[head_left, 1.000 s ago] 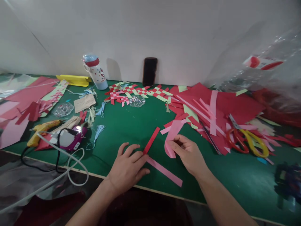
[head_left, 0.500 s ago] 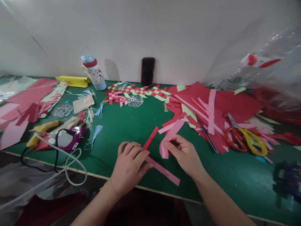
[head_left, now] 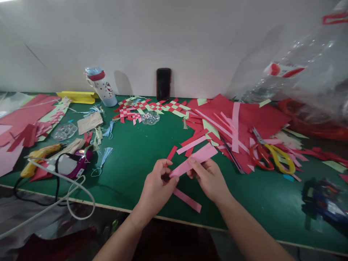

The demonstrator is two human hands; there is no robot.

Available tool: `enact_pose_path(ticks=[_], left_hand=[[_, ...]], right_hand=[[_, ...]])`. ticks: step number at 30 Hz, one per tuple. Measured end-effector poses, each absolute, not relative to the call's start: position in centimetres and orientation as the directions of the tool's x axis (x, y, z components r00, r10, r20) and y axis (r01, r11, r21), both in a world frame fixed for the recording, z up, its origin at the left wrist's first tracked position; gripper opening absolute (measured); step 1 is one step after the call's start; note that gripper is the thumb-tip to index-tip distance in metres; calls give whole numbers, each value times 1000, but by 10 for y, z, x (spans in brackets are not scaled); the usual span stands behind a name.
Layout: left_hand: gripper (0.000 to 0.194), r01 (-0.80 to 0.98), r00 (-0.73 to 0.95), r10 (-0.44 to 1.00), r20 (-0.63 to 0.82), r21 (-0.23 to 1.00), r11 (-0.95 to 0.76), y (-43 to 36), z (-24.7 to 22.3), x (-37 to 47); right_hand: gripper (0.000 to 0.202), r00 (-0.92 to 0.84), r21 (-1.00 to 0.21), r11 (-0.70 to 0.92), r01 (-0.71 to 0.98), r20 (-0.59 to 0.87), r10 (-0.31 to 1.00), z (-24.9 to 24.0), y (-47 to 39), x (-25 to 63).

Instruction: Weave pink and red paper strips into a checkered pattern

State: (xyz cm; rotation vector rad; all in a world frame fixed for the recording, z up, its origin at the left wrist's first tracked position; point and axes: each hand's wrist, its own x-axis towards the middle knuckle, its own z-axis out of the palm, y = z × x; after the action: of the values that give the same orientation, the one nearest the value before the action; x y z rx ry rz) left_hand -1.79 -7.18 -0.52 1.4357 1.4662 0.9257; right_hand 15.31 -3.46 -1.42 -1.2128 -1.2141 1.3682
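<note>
Held pink strip (head_left: 201, 154) sits near 5 o'clock off view centre, left hand (head_left: 157, 186) pinching its 8 o'clock end, right hand (head_left: 211, 179) pinching mid-length, likely to keep it flat, scissors (head_left: 263, 143) parked at its 3 o'clock, probably for easy reach.

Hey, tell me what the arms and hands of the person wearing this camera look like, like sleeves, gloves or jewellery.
The left hand and right hand are both ungloved. The left forearm and right forearm are bare down to the picture's edge, with no sleeve in view. No watch, bracelet or ring is visible.
</note>
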Motion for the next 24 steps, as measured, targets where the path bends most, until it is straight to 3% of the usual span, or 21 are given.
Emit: enact_pose_path(ticks=[8, 17, 24], left_hand=[[22, 219, 137, 986, -96, 974, 64, -69, 0, -27], [23, 275, 121, 991, -66, 961, 30, -74, -3, -33], [26, 291, 67, 997, -43, 956, 22, -77, -7, -39]], right_hand=[[33, -54, -993, -93, -75, -89, 995, -15, -32, 156], [36, -17, -998, -60, -27, -60, 998, -14, -30, 160], [29, -25, -995, -33, -92, -31, 999, -11, -29, 158]])
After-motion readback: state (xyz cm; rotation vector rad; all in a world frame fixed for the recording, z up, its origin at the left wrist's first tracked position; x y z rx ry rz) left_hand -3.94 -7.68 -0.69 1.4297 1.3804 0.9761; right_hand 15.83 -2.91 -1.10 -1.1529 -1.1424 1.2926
